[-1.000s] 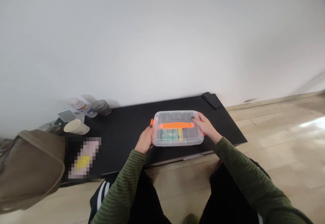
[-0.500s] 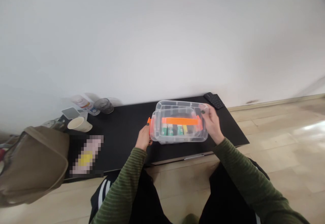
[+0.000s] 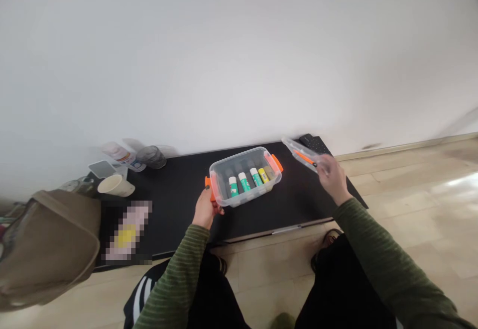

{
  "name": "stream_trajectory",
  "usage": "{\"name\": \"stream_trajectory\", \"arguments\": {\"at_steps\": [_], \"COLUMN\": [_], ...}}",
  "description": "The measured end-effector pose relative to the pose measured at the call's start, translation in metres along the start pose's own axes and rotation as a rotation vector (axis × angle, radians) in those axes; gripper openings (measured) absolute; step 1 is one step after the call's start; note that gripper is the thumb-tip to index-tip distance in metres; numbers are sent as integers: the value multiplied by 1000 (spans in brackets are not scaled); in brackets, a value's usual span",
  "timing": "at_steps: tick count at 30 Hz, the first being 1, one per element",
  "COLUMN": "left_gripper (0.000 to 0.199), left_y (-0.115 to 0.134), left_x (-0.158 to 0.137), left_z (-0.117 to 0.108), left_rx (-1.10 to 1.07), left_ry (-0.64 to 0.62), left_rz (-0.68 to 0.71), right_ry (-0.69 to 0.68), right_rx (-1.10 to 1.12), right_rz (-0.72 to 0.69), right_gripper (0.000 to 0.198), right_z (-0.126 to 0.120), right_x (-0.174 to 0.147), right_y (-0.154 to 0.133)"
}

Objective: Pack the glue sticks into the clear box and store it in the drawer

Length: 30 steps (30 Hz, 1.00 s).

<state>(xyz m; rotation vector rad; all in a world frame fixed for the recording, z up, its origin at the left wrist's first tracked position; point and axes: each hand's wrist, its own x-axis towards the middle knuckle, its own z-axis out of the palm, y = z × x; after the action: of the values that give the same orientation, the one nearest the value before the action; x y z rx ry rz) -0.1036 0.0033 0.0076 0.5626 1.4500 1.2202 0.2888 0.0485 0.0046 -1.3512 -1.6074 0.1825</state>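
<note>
Clear box (image 3: 254, 194) was right of the left hand (image 3: 204, 209), which gripped its end; right hand (image 3: 332, 177), forearm extended, held the lid (image 3: 298, 150) tilted.

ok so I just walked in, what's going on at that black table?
A person has a clear plastic box open at the black table. The left hand holds its left end, by an orange latch. The right hand holds the lid off to the right. Inside are three green-and-white tubes and a yellow one.
</note>
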Motion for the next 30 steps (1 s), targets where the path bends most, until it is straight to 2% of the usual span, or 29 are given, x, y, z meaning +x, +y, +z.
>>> {"name": "stream_trajectory", "arguments": {"at_steps": [2,5,10,14,16,19,21,22,25,27,28,30], "left_gripper": [30,28,31,29,31,40,41,39,30,29,28,31], "left_y": [-2,-6,-10,-11,-11,-7,-3,-1,4,5,4,1], "left_x": [-3,-6,-6,-4,-5,-7,-10,-12,-21,-27,-29,-33], "left_z": [2,5,4,-4,-10,-16,-16,-14,-4,6,12,21], "left_rx": [-31,-65,11,232,371,591,711,758,888,991,1046,1150], "left_ry": [23,30,-6,-2,46,238,319,309,113,-49,-111,-179], "left_rz": [1,8,2,24,106,421,636,720,899,961,970,959], "right_ry": [-219,-427,-630,-725,-757,-775,-726,-672,-432,-321,-316,-428], "right_rx": [-147,-226,-348,-443,-456,-454,-435,-411,-273,-168,-122,-36], "right_rz": [-75,-187,-333,-371,-369,-332,-299,-287,-263,-252,-252,-226], "right_gripper": [25,31,43,55,62,63,59,56,50,43,38,27], "right_z": [6,13,16,15,15,15,14,13,15,25,34,59], "right_x": [-6,-13,-25,-36,-39,-42,-40,-38,-25,-11,-3,14], "right_y": [4,13,36,50,53,50,38,28,-17,-55,-74,-106]}}
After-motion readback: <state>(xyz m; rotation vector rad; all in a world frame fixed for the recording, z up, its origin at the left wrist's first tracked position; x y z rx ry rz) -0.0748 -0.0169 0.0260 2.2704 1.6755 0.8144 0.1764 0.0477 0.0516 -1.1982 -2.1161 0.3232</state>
